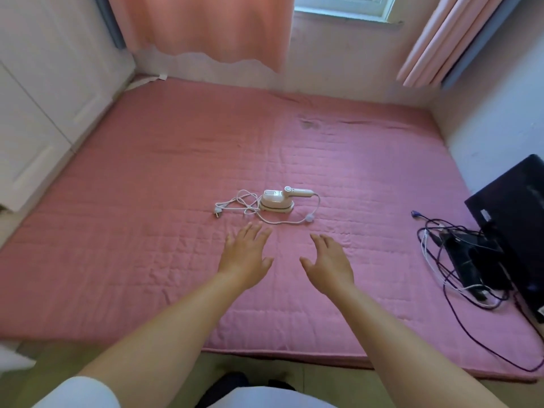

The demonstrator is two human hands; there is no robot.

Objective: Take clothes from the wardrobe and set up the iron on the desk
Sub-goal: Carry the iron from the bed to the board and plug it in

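A small white handheld iron (278,201) lies on a pink quilted mattress (147,201), its handle pointing right. Its white cord (244,201) is loosely coiled to the left and ends in a plug (217,214); another loop of the cord runs in front of the iron. My left hand (245,256) and my right hand (329,259) are stretched out over the mattress just in front of the iron, palms down, fingers straight and spread, holding nothing. White wardrobe doors (44,107) stand shut along the left.
A black monitor (512,219) lies at the right edge of the mattress beside a tangle of dark and white cables (459,266). Pink curtains (206,30) hang at the back by a window (341,7). Bare floor shows at the near edge.
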